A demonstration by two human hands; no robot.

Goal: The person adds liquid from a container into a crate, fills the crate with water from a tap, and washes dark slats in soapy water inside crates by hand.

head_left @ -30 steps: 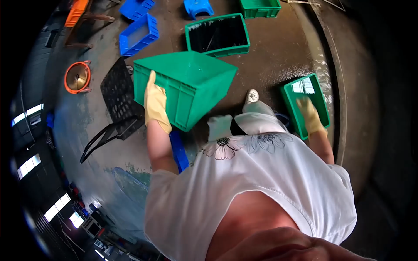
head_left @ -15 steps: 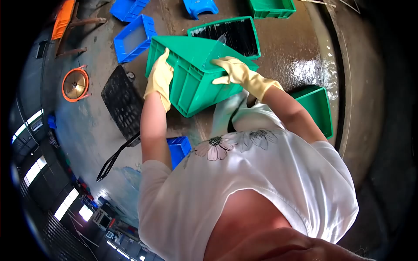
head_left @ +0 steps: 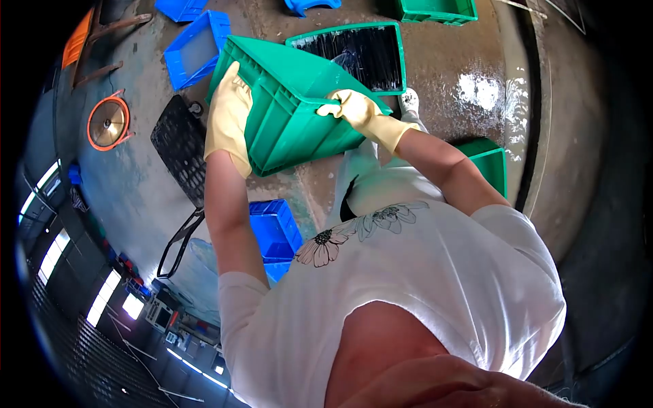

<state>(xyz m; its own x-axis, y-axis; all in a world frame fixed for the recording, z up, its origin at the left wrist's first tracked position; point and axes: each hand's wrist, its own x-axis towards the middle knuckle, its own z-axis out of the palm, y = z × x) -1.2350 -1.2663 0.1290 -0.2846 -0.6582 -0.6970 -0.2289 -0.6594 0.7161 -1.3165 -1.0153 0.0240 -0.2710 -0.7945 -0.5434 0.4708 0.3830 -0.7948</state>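
A green plastic crate (head_left: 292, 132) is held tilted in front of my body, with its ribbed outer walls turned toward me. My left hand (head_left: 230, 122), in a cream rubber glove, grips the crate's left side near the rim, thumb lying along the wall. My right hand (head_left: 357, 112), gloved the same way, has its fingers curled over the rim by the near corner. Just beyond the held crate, a green tub (head_left: 401, 58) of dark, rippled liquid stands on the floor, partly covered by the crate.
Blue crates (head_left: 197, 51) lie at the upper left, others (head_left: 275, 228) by my left arm. Green crates stand at the top right (head_left: 439, 10) and beside my right arm (head_left: 490, 163). A black trolley (head_left: 180, 149) and an orange round fan (head_left: 109, 122) are leftward. The floor (head_left: 462, 61) is wet.
The held crate has shifted a little left and up in view. My right hand's fingers, earlier stretched over the crate's corner, are now curled around the rim. A shoe has come into view.
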